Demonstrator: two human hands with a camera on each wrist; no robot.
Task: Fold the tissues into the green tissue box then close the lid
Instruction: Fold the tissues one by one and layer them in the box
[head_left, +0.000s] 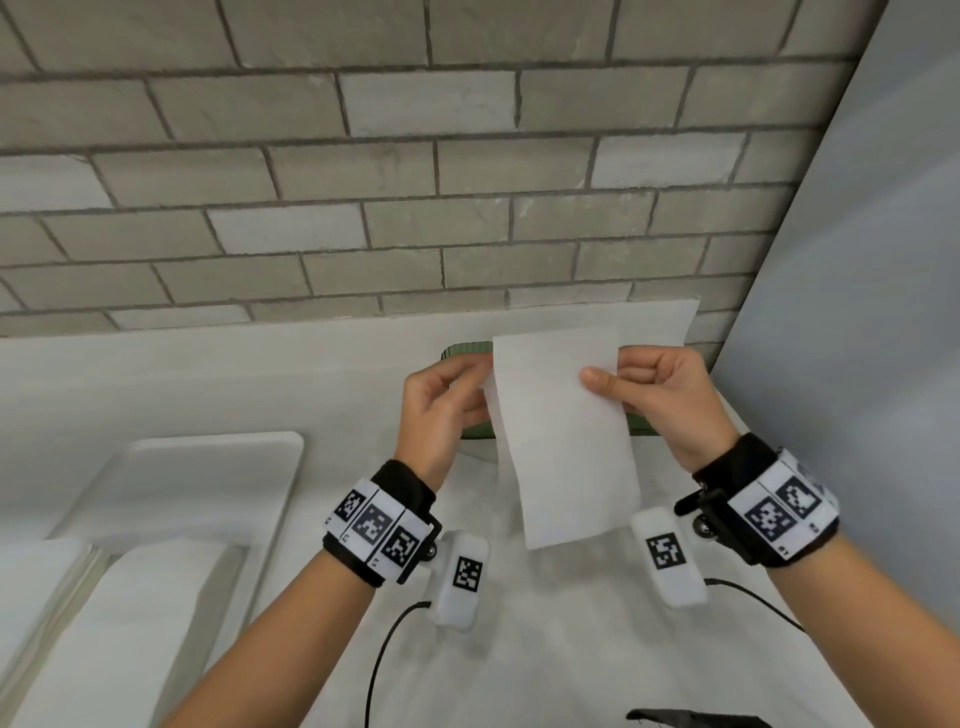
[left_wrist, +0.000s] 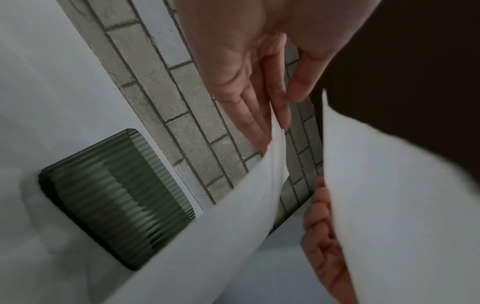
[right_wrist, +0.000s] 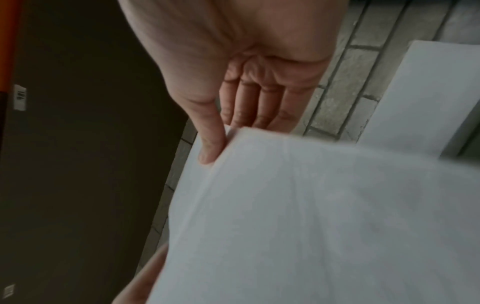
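Note:
I hold a white tissue (head_left: 569, 447) up in front of me, folded over so two layers hang down. My left hand (head_left: 457, 395) pinches its upper left edge. My right hand (head_left: 623, 382) pinches the upper right edge, thumb on the near face. Behind and below the tissue sits the ribbed green tissue box (left_wrist: 116, 195) on the white counter, mostly hidden in the head view, where only its corners (head_left: 465, 351) show. The left wrist view shows my left hand (left_wrist: 259, 82) on the tissue (left_wrist: 233, 216). The right wrist view shows my right hand (right_wrist: 246, 92) with its thumb on the tissue (right_wrist: 311, 216).
A flat white panel (head_left: 660, 322) stands behind the box against the grey brick wall (head_left: 363, 182); I cannot tell if it is the lid. A white tray (head_left: 218, 457) lies at the left. A grey panel (head_left: 857, 364) closes the right side. A black object (head_left: 691, 719) lies at the near edge.

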